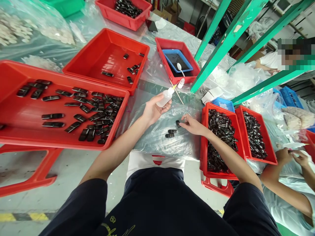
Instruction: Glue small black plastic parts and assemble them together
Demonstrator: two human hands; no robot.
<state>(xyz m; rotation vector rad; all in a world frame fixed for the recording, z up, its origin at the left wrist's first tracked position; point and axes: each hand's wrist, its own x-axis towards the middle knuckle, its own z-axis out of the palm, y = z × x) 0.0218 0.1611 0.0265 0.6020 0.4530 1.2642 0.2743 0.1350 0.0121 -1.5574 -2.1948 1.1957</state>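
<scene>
My left hand [154, 109] is wrapped round a small white squeeze bottle [165, 97] with a yellow nozzle, held tilted over the plastic-covered table [157, 137]. My right hand [193, 125] pinches a small black part [178, 123] lying on the plastic sheet. Two more black parts [170, 133] lie just left of it. A thin wooden stick [177, 93] rests on the table beyond the bottle.
Red trays of black parts: a large one [14, 108] at left, one [98, 55] behind it, two [221, 137] [256, 134] at right. A red tray [169, 46] holds a blue dish and spoon. Green frame bars [221, 42] rise behind. Another person's hands [292, 157] work at right.
</scene>
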